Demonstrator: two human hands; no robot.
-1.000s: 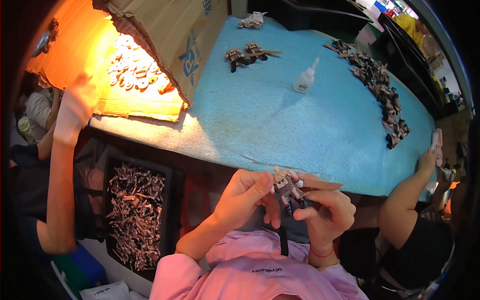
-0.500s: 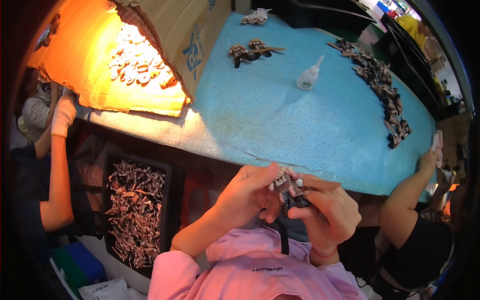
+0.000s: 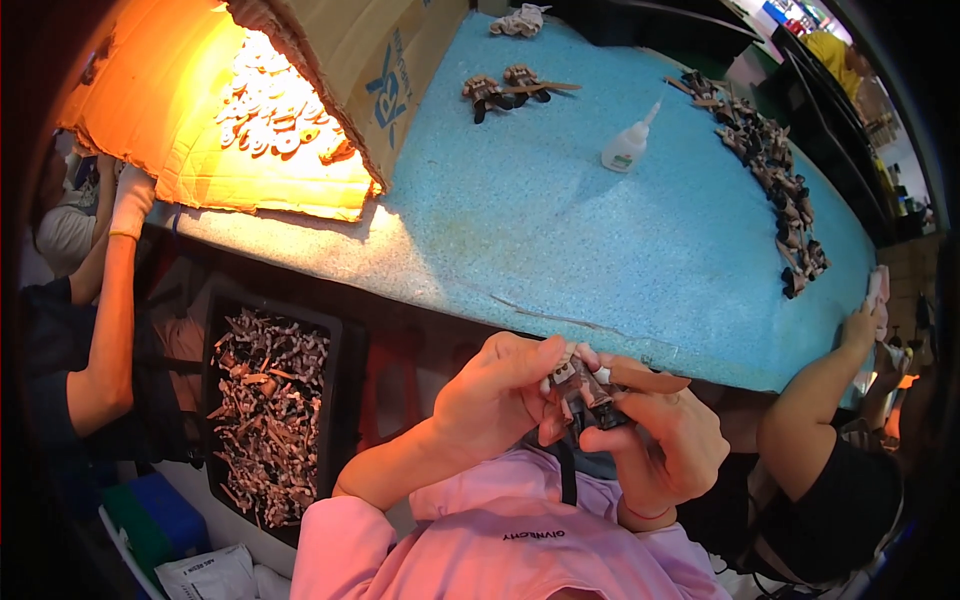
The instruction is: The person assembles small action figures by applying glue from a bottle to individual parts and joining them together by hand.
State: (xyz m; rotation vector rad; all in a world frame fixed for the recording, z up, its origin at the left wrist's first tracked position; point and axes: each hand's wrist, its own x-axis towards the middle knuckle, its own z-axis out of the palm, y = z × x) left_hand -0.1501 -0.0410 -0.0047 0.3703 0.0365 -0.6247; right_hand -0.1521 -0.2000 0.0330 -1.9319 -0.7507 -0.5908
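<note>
Just off the table's near edge, both my hands hold one small toy figure (image 3: 580,387) with a brown and white body and dark boots. My left hand (image 3: 497,388) is closed on its upper body from the left. The fingers of my right hand (image 3: 668,430) close on its lower part and boots from the right. A flat brown blade-like piece (image 3: 648,379) juts out to the right over my right hand. Some of my left fingertips are hidden behind the figure.
On the blue table (image 3: 480,210) stand a white dropper bottle (image 3: 627,147), two figures (image 3: 505,90) and a crumpled cloth (image 3: 519,20). A row of figures (image 3: 765,170) lines the right. A lit cardboard box (image 3: 290,195) is at left, a black bin of parts (image 3: 265,420) below. Co-workers' arms (image 3: 110,300) flank me.
Both hands stay on the figure and have shifted very slightly right and down with it. The co-worker's arm at the left has moved a little.
</note>
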